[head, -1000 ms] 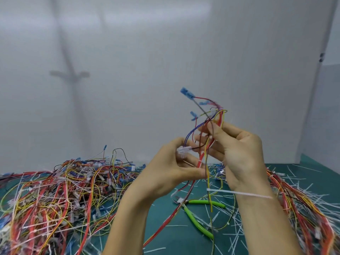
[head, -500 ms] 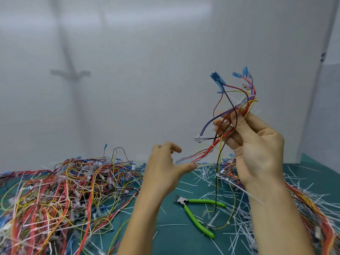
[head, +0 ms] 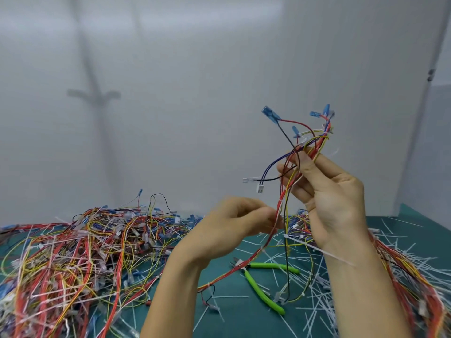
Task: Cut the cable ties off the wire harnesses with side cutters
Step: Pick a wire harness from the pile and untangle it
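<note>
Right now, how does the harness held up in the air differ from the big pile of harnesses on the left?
The held harness is one bundle, gripped by the right hand; the pile is many harnesses tangled together. The held harness hangs down with its blue terminals on top; the pile lies on the green mat. Both have red and yellow wires and white cable ties.

The left hand [head: 234,230] and right hand [head: 334,198] are bare. The left forearm [head: 175,289] and right forearm [head: 361,289] are bare too, uncovered down to the lower edge of view.

Teal mat [head: 241,323], plain white wall [head: 195,69] behind
</note>
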